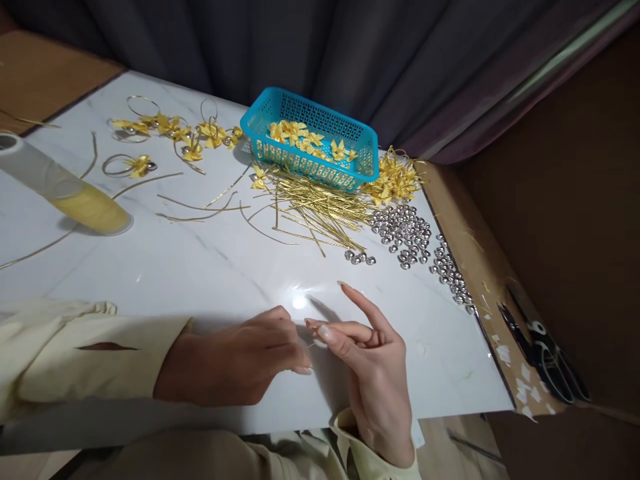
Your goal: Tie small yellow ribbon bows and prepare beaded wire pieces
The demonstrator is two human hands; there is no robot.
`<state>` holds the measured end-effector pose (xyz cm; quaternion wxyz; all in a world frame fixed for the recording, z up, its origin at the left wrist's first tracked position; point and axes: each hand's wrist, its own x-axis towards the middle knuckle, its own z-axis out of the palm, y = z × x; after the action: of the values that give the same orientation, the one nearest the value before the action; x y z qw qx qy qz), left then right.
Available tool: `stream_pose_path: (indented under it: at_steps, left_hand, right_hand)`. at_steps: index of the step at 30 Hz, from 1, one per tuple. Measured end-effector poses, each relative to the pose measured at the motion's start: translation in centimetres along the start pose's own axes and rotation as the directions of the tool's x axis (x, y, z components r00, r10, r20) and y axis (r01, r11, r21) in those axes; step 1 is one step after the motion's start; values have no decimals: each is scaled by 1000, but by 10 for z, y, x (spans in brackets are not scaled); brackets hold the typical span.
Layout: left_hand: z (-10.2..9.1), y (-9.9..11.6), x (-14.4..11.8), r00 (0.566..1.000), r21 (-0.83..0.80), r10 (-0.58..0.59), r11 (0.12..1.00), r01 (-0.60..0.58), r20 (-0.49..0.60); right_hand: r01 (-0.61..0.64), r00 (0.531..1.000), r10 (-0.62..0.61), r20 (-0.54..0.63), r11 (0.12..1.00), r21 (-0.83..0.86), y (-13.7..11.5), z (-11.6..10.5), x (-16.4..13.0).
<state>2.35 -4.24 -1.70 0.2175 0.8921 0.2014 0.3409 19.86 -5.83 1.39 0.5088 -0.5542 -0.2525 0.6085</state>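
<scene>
Over the front of the white tabletop, my right hand (373,360) pinches a thin gold wire (313,345) between thumb and forefinger, with another finger raised. Only a short bit of this wire shows. Close on its left, my left hand (245,360) is closed with the knuckles up; what its fingers hold is hidden behind them. Beyond the hands lies a heap of cut gold wires (320,203). Silver bells (403,230) are piled to the right of it, with a small group (359,257) nearer my right hand.
A turquoise basket (310,167) holds yellow ribbon bows. More bows (395,177) lie beside it. At the back left are wire loops with bows and bells (140,165). A clear cup with yellow contents (90,207) lies tilted at left. Black scissors (553,367) rest beyond the right edge.
</scene>
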Motion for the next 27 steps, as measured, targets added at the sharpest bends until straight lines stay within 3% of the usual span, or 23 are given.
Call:
stream_pose_path:
  at_steps: [4,10,20,27]
  left_hand:
    - [-2,1,1,1000,-19,12,1000,-11,26]
    - [0,-1,0,997,-76,43,996,-38,62]
    - [-4,-2,3,994,-82,47,996,-39,97]
    - [-4,-2,4,994,-80,27,997,-18,106]
  right_hand:
    - [122,988,-125,90,992,33,5,-6,2]
    - [255,967,-243,82,943,-212,8,-11,1]
    - [230,973,-220,70,953,-198,11,-10,1]
    - [252,962,-270,-51,941,-227,10,-5,1]
